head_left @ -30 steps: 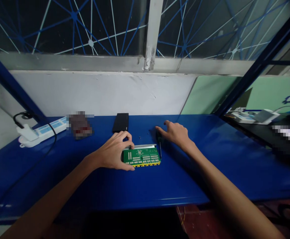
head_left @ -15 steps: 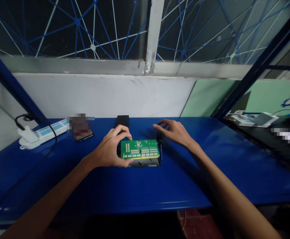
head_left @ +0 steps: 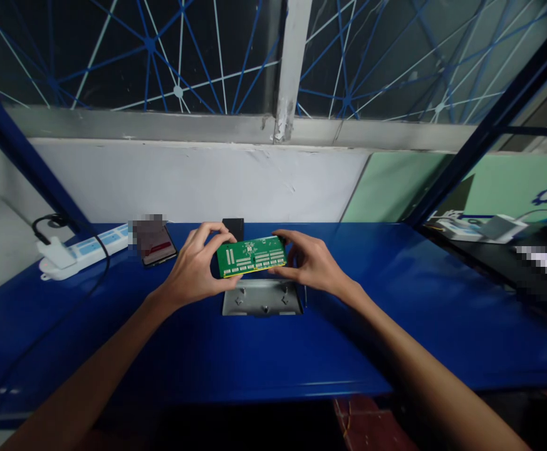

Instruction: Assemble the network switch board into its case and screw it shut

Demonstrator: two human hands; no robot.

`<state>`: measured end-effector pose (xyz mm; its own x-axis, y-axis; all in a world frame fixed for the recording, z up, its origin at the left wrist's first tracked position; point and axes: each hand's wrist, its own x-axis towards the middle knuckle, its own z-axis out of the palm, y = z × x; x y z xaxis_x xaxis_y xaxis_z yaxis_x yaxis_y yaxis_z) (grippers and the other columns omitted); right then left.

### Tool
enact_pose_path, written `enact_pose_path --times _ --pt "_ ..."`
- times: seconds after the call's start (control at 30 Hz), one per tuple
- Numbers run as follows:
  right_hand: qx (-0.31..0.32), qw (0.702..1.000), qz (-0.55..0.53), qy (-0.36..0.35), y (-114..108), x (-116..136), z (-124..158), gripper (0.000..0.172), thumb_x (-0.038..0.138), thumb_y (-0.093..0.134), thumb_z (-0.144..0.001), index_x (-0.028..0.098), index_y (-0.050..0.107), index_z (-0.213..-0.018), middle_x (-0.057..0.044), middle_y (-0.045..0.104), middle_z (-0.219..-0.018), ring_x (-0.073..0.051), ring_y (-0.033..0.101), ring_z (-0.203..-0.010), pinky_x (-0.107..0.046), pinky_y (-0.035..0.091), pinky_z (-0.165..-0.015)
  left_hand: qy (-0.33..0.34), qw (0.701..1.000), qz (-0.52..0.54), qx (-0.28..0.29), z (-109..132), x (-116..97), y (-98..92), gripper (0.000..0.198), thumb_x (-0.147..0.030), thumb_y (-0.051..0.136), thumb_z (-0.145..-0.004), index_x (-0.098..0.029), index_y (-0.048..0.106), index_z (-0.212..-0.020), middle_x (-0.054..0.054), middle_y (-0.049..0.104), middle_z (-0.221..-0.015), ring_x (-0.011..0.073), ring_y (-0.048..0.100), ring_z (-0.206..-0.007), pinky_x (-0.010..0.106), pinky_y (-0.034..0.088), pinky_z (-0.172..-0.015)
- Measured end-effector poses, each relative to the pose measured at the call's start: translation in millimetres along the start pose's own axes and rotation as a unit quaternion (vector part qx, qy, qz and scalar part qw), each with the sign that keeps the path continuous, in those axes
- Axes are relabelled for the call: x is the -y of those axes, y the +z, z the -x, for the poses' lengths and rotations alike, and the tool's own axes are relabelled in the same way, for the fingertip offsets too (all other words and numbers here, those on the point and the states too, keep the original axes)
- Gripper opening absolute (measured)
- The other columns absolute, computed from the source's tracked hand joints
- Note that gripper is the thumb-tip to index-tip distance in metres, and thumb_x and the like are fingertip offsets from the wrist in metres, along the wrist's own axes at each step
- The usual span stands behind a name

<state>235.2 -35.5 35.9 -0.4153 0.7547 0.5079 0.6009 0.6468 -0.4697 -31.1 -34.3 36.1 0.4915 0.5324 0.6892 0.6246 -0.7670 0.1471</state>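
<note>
Between my two hands is a green circuit board (head_left: 253, 255), raised above the table and tilted, its right end a little higher. My left hand (head_left: 202, 260) pinches the board's left end, thumb along the lower edge and fingers at the top. At the right end, my right hand (head_left: 308, 258) has its thumb and fingers closed around the board's corner. Below the board lies a shallow grey metal casing (head_left: 261, 302), with small posts inside. Beside the casing's right edge, the thin shaft of a screwdriver (head_left: 306, 295) shows; my right hand hides its upper part.
A black box (head_left: 234, 228) stands behind the board on the blue table (head_left: 264, 357). A phone (head_left: 158, 245) and a white power strip (head_left: 88, 250) with a black cable lie at the left. On the right are a white adapter (head_left: 501, 227) and a dark surface.
The board has risen off the metal casing and tilted, uncovering the casing's inside. My right hand has come left and down from above the screwdriver to take the board's right end.
</note>
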Motion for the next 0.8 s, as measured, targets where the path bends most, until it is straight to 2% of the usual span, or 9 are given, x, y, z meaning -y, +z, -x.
enact_pose_path --times 0.2,0.4,0.6,0.8 --pt "-0.067 0.996 0.034 -0.05 6.3 3.5 4.4 0.058 0.044 0.071 -0.079 0.018 0.055 -0.129 -0.008 0.069 -0.104 -0.013 0.061 -0.063 -0.031 0.052 -0.062 -0.025 0.999 0.022 0.0 -0.9 4.9 0.6 0.045 -0.026 0.069 -0.073 -0.021 0.053 -0.114 0.01 0.051 -0.115 0.0267 0.055 -0.108 0.044 0.048 -0.093" --pt "-0.063 0.987 0.129 -0.077 7.5 5.7 7.8 0.061 0.057 0.061 -0.084 0.015 0.056 -0.128 -0.007 0.07 -0.086 -0.017 0.063 -0.067 -0.032 0.05 -0.06 -0.032 0.997 0.07 0.021 0.2 8.3 1.1 0.049 -0.025 0.068 -0.075 -0.023 0.054 -0.122 0.009 0.054 -0.114 0.0259 0.055 -0.11 0.042 0.049 -0.092" --pt "-0.072 0.982 0.157 -0.078 5.5 5.4 8.4 0.062 0.059 0.058 -0.085 0.014 0.056 -0.128 -0.007 0.07 -0.083 -0.018 0.064 -0.069 -0.032 0.05 -0.06 -0.046 0.994 0.103 0.013 0.7 13.4 3.0 0.069 -0.02 0.063 -0.079 -0.025 0.039 -0.144 0.01 0.053 -0.127 0.0233 0.056 -0.108 0.039 0.051 -0.09" --pt "-0.086 0.977 0.172 -0.095 5.3 7.0 8.0 0.061 0.057 0.057 -0.087 0.011 0.056 -0.127 -0.009 0.07 -0.082 -0.018 0.064 -0.066 -0.032 0.049 -0.058 -0.067 0.992 0.109 0.015 1.1 17.6 6.0 0.07 -0.02 0.064 -0.081 -0.024 0.038 -0.146 0.01 0.054 -0.13 0.0216 0.057 -0.106 0.038 0.051 -0.09"
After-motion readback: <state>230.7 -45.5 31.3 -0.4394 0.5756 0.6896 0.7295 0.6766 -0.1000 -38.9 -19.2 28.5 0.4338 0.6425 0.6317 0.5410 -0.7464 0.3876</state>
